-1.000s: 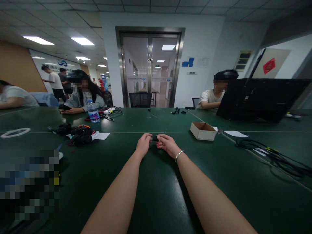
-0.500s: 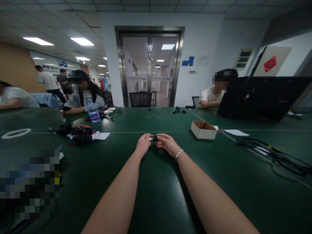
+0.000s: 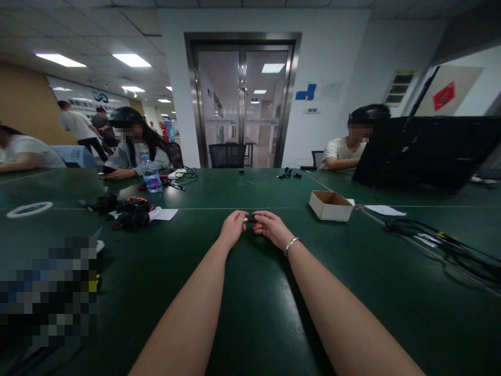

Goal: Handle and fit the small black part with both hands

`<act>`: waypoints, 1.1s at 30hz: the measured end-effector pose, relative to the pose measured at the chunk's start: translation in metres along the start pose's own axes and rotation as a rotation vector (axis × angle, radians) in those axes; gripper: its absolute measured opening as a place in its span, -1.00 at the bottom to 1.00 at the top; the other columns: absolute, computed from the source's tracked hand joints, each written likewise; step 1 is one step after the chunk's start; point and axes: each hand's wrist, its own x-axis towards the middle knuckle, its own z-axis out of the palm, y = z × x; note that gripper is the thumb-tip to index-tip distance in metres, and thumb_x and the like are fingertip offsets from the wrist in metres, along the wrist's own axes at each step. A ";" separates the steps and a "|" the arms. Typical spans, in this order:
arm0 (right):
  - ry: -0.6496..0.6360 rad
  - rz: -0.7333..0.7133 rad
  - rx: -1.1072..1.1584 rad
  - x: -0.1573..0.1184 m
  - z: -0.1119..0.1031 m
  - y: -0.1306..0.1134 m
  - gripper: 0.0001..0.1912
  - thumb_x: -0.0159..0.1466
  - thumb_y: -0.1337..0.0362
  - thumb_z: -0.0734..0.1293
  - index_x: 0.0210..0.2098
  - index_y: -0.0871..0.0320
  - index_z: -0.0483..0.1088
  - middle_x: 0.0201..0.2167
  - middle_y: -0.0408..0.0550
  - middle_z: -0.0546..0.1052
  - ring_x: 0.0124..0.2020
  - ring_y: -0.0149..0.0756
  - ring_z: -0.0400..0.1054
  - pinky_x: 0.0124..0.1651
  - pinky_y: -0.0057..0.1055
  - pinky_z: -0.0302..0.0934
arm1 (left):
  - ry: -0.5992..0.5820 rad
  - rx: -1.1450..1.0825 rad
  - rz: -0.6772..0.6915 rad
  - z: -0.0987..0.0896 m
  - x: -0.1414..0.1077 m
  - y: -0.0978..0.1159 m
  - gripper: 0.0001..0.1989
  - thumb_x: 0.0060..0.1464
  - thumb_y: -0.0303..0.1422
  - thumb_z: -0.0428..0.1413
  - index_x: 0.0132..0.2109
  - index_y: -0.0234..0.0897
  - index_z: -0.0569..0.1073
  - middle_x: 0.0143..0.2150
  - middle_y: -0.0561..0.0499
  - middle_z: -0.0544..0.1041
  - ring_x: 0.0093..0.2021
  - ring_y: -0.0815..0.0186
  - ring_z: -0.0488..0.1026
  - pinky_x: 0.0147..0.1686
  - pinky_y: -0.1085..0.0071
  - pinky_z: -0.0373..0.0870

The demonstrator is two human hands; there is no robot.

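Between my hands, over the green table (image 3: pixel 250 292), is a small black stick-like object (image 3: pixel 251 219) with a silver end; its exact kind is too small to make out. My left hand (image 3: pixel 234 230) pinches the silver end on its left. The black end on the right is held by the fingertips of my right hand (image 3: pixel 273 228), which has a silver bracelet (image 3: pixel 291 245) at the wrist. Fingers cover part of both ends.
An open cardboard box (image 3: pixel 331 206) sits right of my hands, with coiled black cables (image 3: pixel 450 245) farther right. To the left are a bundle of black gear (image 3: pixel 133 213), a water bottle (image 3: pixel 152 175) and a white ring (image 3: pixel 30 210). Other people sit across the table near a monitor (image 3: pixel 426 151).
The view has shifted slightly. Both hands keep their grip on the small black object, and less of its silver end shows between the fingers.
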 end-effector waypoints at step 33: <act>-0.017 0.003 -0.013 -0.003 0.001 -0.003 -0.79 0.15 0.51 0.28 -0.23 0.20 0.34 -0.50 -0.08 0.50 -0.54 -0.43 0.41 -0.43 -0.53 0.36 | -0.062 -0.048 0.037 -0.001 -0.003 0.004 -0.62 0.11 -0.09 -0.03 -0.24 -0.35 0.44 -0.68 0.11 0.33 -0.68 0.45 0.22 -0.61 0.53 0.11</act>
